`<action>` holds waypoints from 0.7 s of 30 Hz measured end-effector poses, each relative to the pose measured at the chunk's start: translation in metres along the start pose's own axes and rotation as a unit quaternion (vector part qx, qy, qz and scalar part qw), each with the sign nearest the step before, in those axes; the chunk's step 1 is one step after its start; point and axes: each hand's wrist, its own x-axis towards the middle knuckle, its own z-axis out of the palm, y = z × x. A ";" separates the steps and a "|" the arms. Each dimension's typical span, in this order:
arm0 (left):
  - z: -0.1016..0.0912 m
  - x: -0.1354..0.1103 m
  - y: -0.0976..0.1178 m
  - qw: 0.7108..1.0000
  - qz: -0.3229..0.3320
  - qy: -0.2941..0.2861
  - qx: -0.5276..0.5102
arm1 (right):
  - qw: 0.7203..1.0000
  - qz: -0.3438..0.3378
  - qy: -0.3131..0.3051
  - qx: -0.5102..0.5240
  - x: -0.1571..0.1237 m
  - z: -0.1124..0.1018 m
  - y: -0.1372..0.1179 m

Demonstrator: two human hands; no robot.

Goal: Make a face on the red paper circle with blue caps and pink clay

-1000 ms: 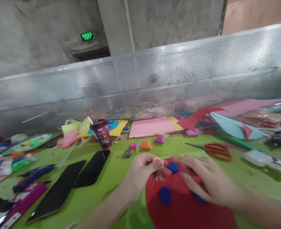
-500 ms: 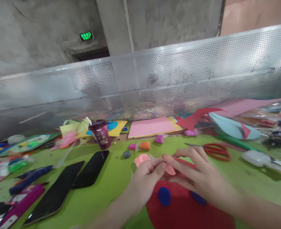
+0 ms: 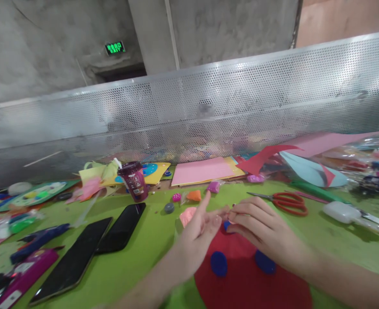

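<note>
My left hand [image 3: 198, 234] has its fingers stretched apart, its fingertips by those of my right hand. My right hand [image 3: 260, 225] is curled with its fingers together; a piece of pink clay seems to be in it, almost wholly hidden. Beneath both hands lies a red round sheet [image 3: 250, 283]. On it rest flat blue discs: a left disc [image 3: 219, 263], a right disc [image 3: 265, 262] and an upper disc [image 3: 227, 225], partly covered by my right fingers. Just beyond my left hand sits a lump of pink clay [image 3: 186, 216].
Red-handled scissors [image 3: 290, 203] lie right of my hands. Two black phones, a front phone [image 3: 75, 259] and a back phone [image 3: 122, 227], lie left. A purple cup [image 3: 134, 181] stands behind them. Pink paper [image 3: 202, 171] lies before the perforated metal panel [image 3: 176, 116].
My left fingers have opened and spread away from the pink clay piece, which my right fingers now mostly hide. My right hand has shifted slightly left, uncovering more of the right blue disc.
</note>
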 end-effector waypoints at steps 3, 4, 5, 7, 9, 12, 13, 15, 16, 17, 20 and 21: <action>-0.022 0.012 -0.002 0.967 0.059 0.075 0.236 | 1.000 0.021 0.017 -0.007 -0.003 0.003 0.005; -0.029 0.016 -0.005 0.942 0.059 0.084 0.321 | 0.999 0.036 0.017 -0.013 -0.004 0.004 0.006; -0.035 0.019 -0.008 0.917 0.052 0.080 0.386 | 0.999 0.051 0.012 -0.016 -0.004 0.004 0.006; -0.044 0.023 -0.016 0.880 0.034 0.074 0.468 | 0.997 0.076 -0.005 -0.017 -0.005 0.004 0.004; -0.048 0.025 -0.021 0.863 0.014 0.071 0.500 | 0.995 0.096 -0.033 0.001 -0.006 0.003 0.002; -0.046 0.026 -0.020 0.881 0.010 0.087 0.465 | 0.993 0.099 -0.068 0.016 -0.007 0.003 -0.001; -0.044 0.026 -0.017 0.904 0.019 0.090 0.419 | 0.993 0.095 -0.074 0.018 -0.007 0.002 -0.002; -0.037 0.024 -0.009 0.960 0.028 0.076 0.269 | 0.992 0.097 -0.078 0.029 -0.005 0.001 -0.002; -0.033 0.022 -0.005 0.982 0.025 0.059 0.180 | 0.990 0.109 -0.081 0.045 -0.004 0.000 -0.003; -0.029 0.021 -0.001 0.993 0.011 0.040 0.108 | 0.986 0.129 -0.085 0.064 -0.002 -0.002 -0.003; -0.020 0.016 0.003 1.000 -0.013 0.008 -0.006 | 0.970 0.185 -0.102 0.119 0.004 -0.007 -0.006; -0.018 0.014 0.003 1.000 -0.013 0.001 -0.025 | 0.966 0.195 -0.108 0.132 0.006 -0.009 -0.007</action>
